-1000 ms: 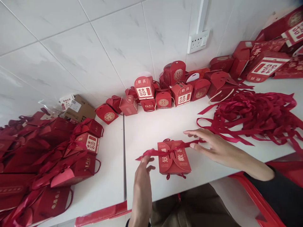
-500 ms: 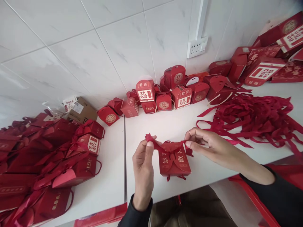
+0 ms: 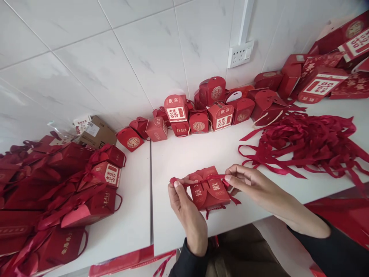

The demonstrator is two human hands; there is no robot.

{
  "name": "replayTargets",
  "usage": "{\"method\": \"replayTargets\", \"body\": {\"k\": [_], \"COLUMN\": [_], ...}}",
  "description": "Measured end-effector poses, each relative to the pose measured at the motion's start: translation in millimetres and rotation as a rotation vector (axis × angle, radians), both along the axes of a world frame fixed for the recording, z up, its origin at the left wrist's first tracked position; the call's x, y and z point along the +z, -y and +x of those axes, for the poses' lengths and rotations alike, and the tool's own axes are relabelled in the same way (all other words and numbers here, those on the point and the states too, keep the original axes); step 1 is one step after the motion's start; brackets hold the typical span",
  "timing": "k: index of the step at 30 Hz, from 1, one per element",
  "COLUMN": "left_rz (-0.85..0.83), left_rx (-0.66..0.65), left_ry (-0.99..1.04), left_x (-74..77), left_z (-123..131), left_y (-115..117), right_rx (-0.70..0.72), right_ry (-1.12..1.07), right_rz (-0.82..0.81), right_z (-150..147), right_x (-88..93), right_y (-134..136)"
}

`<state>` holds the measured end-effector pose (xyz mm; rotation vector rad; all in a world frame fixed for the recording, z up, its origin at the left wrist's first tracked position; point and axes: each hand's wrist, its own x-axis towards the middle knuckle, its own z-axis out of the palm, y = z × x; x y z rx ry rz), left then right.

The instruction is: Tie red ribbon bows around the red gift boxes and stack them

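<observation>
A small red gift box (image 3: 210,195) with light lettering and curved interlocking top flaps stands on the white table before me. A red ribbon (image 3: 208,178) crosses its top, pulled out to both sides. My left hand (image 3: 186,209) pinches the ribbon's left part between thumb and fingers, left of the box. On the right, my right hand (image 3: 250,184) grips the ribbon's other part with thumb and forefinger, and a ribbon tail dangles below it. Dark red cord shows at the box's front lower edge.
Ribbon-tied red boxes (image 3: 95,206) are heaped on the left. Several red boxes (image 3: 198,122) line the white tiled wall, and more (image 3: 321,86) are stacked at back right. Loose red ribbons (image 3: 308,146) lie right of my hands. A cardboard box (image 3: 99,132) sits at back left.
My left hand has moved lower and turned, drawing its ribbon part down to the left. The ribbon across the box top looks straighter and lower. My right hand still pinches its side.
</observation>
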<state>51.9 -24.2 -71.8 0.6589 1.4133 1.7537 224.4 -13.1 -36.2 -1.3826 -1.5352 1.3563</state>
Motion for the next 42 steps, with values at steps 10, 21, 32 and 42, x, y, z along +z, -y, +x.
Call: {"method": "replayTargets", "body": {"k": [10,21,32,42], "left_rz": [0.048,0.279,0.048,0.215], "left_rx": [-0.188,-0.507,-0.085,-0.544], "left_ry": [-0.074,-0.286,-0.552,-0.894], "left_x": [14.1,68.5,34.6,21.9], "left_z": [-18.3,-23.9,-47.7,-26.4], "left_y": [-3.7,-47.6,-35.6,-6.7], "right_rx": [-0.097,-0.006,-0.307,0.08], "right_ry": [0.102,0.398,0.507,0.625], "right_rz": [0.185,1.051,0.784,0.619], "right_z": [6.9,-24.1,-3.1,-27.4], "right_x": [4.0,20.4,12.0,-5.0], "right_y": [-10.1,-24.5,-13.9,-11.3]}}
